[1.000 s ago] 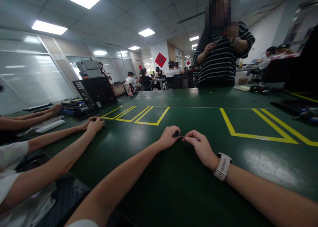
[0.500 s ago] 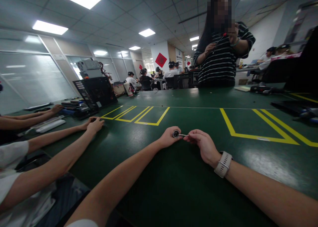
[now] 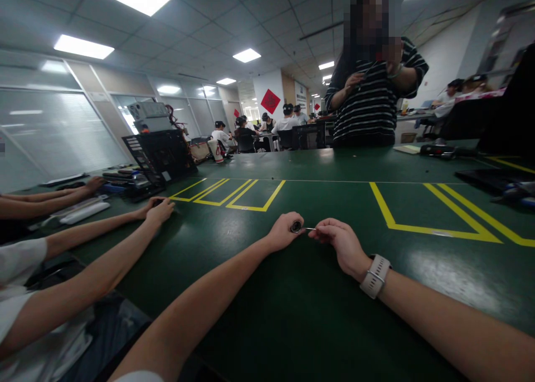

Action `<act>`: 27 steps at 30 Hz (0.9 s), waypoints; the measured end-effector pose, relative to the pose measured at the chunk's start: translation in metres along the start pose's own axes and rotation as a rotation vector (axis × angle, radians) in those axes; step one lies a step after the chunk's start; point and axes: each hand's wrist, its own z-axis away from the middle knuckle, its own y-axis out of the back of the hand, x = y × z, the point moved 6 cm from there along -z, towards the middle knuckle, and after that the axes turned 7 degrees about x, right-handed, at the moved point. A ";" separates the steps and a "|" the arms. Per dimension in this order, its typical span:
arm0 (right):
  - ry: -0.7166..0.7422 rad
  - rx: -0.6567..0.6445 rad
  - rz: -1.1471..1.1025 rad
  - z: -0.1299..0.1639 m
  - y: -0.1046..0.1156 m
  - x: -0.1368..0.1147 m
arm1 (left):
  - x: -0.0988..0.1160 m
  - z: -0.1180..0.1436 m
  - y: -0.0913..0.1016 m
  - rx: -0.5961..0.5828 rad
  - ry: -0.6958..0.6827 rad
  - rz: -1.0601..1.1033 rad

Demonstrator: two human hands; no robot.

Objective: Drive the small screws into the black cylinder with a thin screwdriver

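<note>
My left hand (image 3: pixel 281 232) is closed around a small round dark part with a shiny metal rim (image 3: pixel 296 226), whose open-looking face is turned toward me. A thin metal rod (image 3: pixel 310 229) runs from beside that rim to my right hand (image 3: pixel 340 245), which pinches its other end between thumb and fingers. Whether the rod is joined to the round part or only touches it, I cannot tell. Both hands are held close together just above the green table (image 3: pixel 267 304). A light watch band (image 3: pixel 376 276) circles my right wrist.
Yellow tape outlines (image 3: pixel 246 207) mark the table ahead on both sides. At left, a neighbour's hands (image 3: pixel 156 210) hold something small and dark, near an open computer case (image 3: pixel 156 156). A person in a striped shirt (image 3: pixel 368 111) stands across the table. Tools (image 3: pixel 438 150) lie at far right.
The round part in my left hand has turned very slightly. Both hands stay in nearly the same place.
</note>
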 end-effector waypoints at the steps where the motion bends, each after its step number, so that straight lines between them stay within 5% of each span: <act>1: -0.022 0.004 -0.023 -0.001 0.001 0.001 | 0.001 0.000 0.000 0.004 0.004 0.034; 12: -0.050 0.007 -0.077 0.000 0.001 0.001 | -0.003 0.001 0.001 0.016 0.076 0.288; 21: 0.116 -0.021 0.098 0.004 -0.004 -0.002 | -0.001 -0.001 0.005 0.056 0.083 0.044; 27: -0.015 -0.014 -0.014 0.004 -0.003 -0.002 | -0.003 0.000 0.004 0.052 0.071 0.113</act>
